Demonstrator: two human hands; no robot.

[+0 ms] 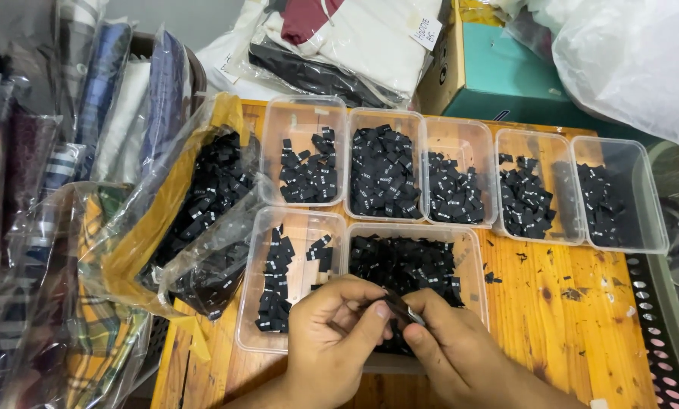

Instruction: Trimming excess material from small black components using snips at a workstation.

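A: Hands?
B: A small black fabric label (pixel 404 309) is pinched between both. Left hand (pixel 332 337) is curled, thumb and forefinger pressed on the label's near end. Right hand (pixel 449 344) is likewise closed on its far end.

A: Where is the label held?
B: Over the front right clear plastic tub (pixel 472 261), just above its near edge. That tub is filled with black labels.

A: Surroundings?
B: The front left tub (pixel 250 303) is partly filled, labels stacked in columns. Five more tubs are lined up behind; the back left tub (pixel 275 144) is noted. All are set on a wooden table (pixel 582 333) with black scraps scattered. A clear bag of labels (pixel 203 220) is slumped to the left, against bagged plaid cloth (pixel 97 333).
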